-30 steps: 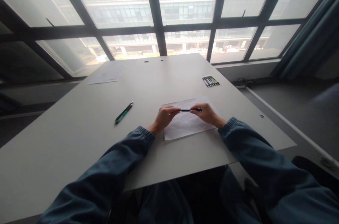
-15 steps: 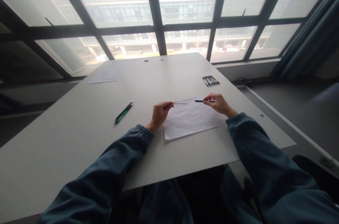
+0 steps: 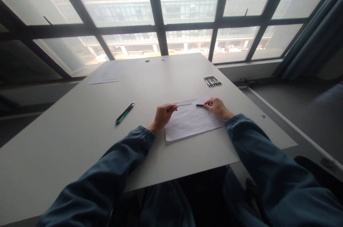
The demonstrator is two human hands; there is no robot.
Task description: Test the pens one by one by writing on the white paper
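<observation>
One thin, straight rod (image 3: 185, 104) pinched in L hand (image 3: 162, 115), thicker blk barrel (image 3: 199, 105) in R hand (image 3: 217, 108).

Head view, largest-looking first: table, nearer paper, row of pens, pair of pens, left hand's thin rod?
1. Table
2. Nearer paper
3. Row of pens and pair of pens: unsure which looks larger; the row lies farther off
4. Thin rod in left hand

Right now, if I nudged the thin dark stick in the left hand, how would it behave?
The thin dark stick seems fairly stiff, jutting straight from the left hand without visible sag. It is probably light, since a small pinch supports it. Being so slender, it might bend under a harder push.
</observation>
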